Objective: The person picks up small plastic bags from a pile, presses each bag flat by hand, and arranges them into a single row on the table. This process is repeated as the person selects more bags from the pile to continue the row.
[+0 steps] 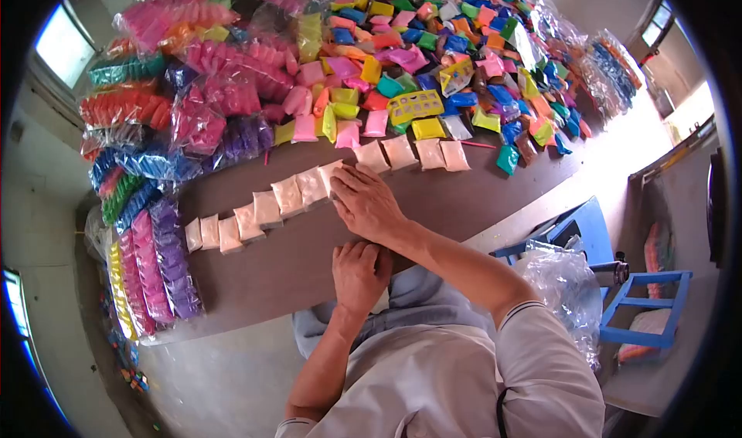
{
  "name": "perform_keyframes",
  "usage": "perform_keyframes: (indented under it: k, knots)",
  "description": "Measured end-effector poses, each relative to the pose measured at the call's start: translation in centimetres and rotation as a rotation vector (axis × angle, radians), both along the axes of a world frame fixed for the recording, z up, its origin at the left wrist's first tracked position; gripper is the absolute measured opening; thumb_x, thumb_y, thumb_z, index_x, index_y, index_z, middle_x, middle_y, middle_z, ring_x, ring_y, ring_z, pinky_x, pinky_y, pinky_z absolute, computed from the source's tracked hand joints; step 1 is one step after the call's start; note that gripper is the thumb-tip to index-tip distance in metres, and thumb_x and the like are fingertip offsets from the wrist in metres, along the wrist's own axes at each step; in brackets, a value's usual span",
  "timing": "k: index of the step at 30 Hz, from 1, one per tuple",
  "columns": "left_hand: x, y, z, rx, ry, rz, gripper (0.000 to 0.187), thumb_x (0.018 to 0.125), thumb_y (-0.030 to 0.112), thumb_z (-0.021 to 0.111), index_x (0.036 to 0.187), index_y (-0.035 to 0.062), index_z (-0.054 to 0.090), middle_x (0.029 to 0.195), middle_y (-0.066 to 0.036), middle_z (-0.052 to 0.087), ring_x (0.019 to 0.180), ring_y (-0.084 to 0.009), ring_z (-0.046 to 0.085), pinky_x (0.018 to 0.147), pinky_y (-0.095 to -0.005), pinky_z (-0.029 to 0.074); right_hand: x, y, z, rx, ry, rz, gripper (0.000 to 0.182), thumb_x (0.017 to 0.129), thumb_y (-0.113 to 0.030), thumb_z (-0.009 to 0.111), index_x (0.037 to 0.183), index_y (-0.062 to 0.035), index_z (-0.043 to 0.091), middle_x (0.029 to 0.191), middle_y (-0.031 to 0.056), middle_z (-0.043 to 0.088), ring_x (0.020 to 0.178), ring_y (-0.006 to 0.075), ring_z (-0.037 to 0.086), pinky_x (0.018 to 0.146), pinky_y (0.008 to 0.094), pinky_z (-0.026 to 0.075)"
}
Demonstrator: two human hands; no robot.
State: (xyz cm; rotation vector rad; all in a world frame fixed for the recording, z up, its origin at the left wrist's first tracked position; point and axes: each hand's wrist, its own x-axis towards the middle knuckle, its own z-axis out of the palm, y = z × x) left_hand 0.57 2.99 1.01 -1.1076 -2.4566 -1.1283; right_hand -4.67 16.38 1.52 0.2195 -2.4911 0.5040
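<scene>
A slanting row of small clear packets with pale peach contents [287, 196] lies along the near part of the brown table [270, 280]. My right hand [367, 205] reaches over this row, its fingertips closed on the right edge of one peach packet [330, 172]. Beyond my fingers, several more peach packets [399, 152] continue to the right, the nearest partly behind my hand. My left hand [360, 274] rests at the table's front edge below my right wrist, fingers curled in, with nothing showing in it.
A large heap of loose coloured packets [464, 44] covers the back of the table, with a yellow printed strip [415, 106] on it. Bagged rows of packets [127, 113] are stacked at left. Clear plastic bags [560, 283] and a blue frame [645, 307] stand at right.
</scene>
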Motion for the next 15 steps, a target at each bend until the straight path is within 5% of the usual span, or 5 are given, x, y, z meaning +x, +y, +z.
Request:
perform_keyframes:
  k: [7, 10, 15]
  knots:
    - [-0.3, 0.5, 0.2, -0.067, 0.019, 0.036, 0.015, 0.080, 0.011, 0.070, 0.069, 0.0080, 0.060, 0.068, -0.008, 0.060, 0.070, -0.0279, 0.057, 0.066, -0.0420, 0.040, 2.1, 6.0, 1.5, -0.005, -0.055, -0.201, 0.050, 0.084, -0.018, 0.066, 0.126, 0.0039, 0.052, 0.134, 0.0183, 0.049, 0.128, 0.0355, 0.046, 0.110, 0.0453, 0.034]
    - [-0.4, 0.6, 0.0, -0.046, 0.031, 0.030, 0.015, 0.079, 0.011, 0.070, 0.069, 0.0081, 0.060, 0.067, -0.007, 0.059, 0.069, -0.0276, 0.056, 0.065, -0.0417, 0.039, 2.6, 7.0, -0.2, 0.079, -0.140, -0.203, 0.061, 0.090, -0.032, 0.063, 0.138, 0.0024, 0.045, 0.144, 0.0191, 0.044, 0.135, 0.0368, 0.040, 0.110, 0.0476, 0.033]
    - [-0.3, 0.6, 0.1, -0.024, 0.055, 0.022, 0.016, 0.079, 0.008, 0.070, 0.068, 0.0065, 0.058, 0.067, -0.008, 0.059, 0.068, -0.0289, 0.056, 0.065, -0.0418, 0.040, 3.5, 4.6, -0.3, 0.010, -0.168, -0.185, 0.060, 0.089, -0.030, 0.063, 0.137, 0.0014, 0.046, 0.146, 0.0175, 0.042, 0.137, 0.0354, 0.037, 0.111, 0.0466, 0.032]
